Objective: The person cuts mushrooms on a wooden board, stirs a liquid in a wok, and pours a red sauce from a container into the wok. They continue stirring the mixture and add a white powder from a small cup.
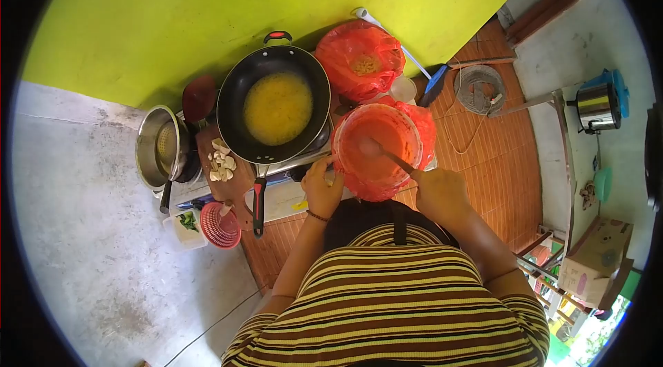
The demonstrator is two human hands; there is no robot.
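Observation:
A clear tub (417, 133) holds orange-red liquid (359, 136) and sits in red plastic bagging. My right hand (440, 191) is closed round the handle of a spoon (396, 158), whose head is down in the liquid. On the tub's left side rests my left hand (323, 189), its bent fingers gripping at the rim; some fingertips are hidden. Up and to the left, a black wok (231, 101) with bubbling yellow oil (277, 108) stands on the stove (284, 177).
Chopped pale pieces (221, 161) lie on a wooden cutting board (236, 184). Left of it stand a steel pan (147, 149) and a pink basket (222, 229). The wok's handle (259, 205) juts toward me. Behind the tub is another red bag (345, 46) with yellowish food.

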